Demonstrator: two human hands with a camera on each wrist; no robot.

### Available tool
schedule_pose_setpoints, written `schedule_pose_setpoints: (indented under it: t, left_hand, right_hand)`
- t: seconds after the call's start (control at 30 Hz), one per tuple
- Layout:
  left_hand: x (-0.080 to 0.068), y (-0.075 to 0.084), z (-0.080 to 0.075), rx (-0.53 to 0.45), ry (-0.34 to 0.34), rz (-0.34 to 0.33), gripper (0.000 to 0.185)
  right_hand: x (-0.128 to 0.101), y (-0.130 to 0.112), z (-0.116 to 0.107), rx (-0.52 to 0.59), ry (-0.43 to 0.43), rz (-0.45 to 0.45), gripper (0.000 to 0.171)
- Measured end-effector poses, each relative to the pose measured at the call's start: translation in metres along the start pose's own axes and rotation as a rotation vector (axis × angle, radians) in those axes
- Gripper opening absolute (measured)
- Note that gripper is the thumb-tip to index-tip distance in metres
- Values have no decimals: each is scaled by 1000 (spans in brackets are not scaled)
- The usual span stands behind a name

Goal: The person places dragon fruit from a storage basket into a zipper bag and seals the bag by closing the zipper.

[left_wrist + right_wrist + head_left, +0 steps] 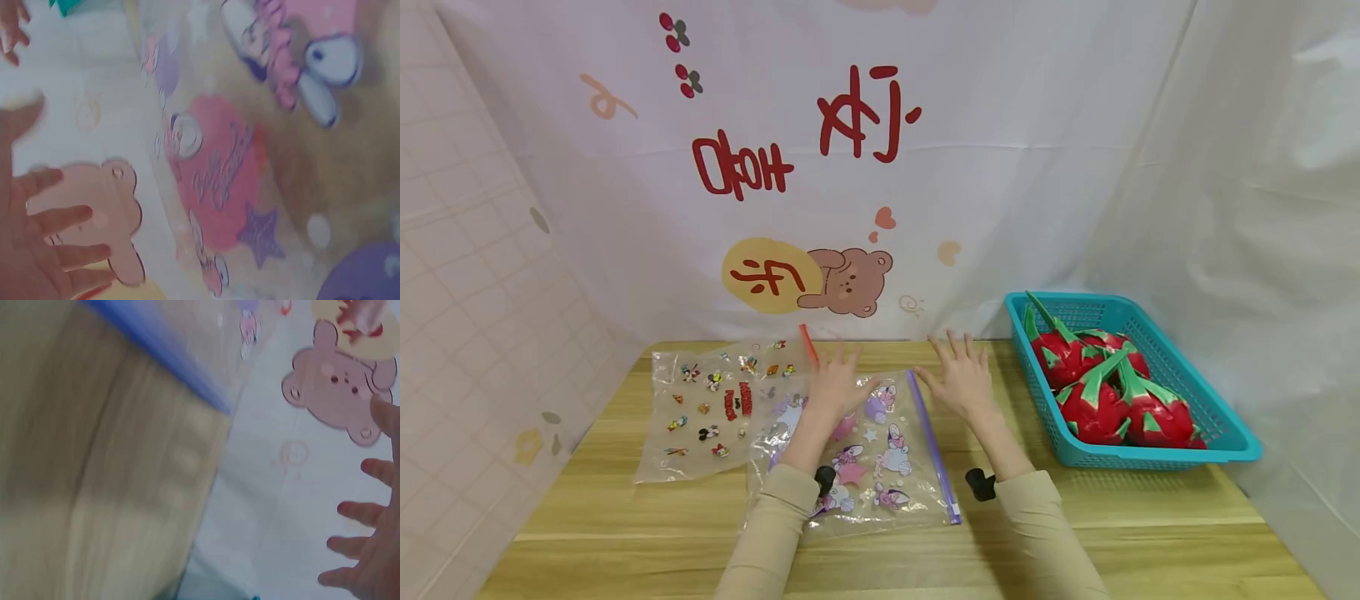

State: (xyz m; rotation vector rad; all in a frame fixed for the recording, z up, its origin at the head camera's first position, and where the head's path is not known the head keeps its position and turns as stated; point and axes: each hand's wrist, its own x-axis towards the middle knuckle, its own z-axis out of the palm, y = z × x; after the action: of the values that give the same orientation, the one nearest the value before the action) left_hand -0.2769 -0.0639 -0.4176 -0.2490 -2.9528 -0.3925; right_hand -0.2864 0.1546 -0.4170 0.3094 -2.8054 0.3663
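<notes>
Fingers spread, my left hand [837,385] is over the upper part of a clear zip bag [868,454] printed with pink and purple cartoon figures. That bag lies flat, its purple slider strip [934,446] along the right side. My right hand [962,379], fingers also apart, is just right of the strip's far end and holds nothing. In the left wrist view the left hand [47,231] shows empty, beside the printed film. The right wrist view has the right hand [372,519] at its right edge. Left of this bag, partly overlapped by it, lies a second clear bag [700,417] with small cartoon prints and a red strip [808,343].
A turquoise basket [1157,454] at the right of the wooden table [662,542] holds several red dragon fruits [1093,412] with green leaves. White printed cloth [1000,208] hangs behind the table and along both sides.
</notes>
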Motion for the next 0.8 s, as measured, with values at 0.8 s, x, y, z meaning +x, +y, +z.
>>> schedule_pose_setpoints:
  t: [0.8]
  left_hand:
    - [-31, 106, 50, 336, -364, 66, 66]
  right_hand:
    - [-36, 69, -33, -155, 183, 336, 32]
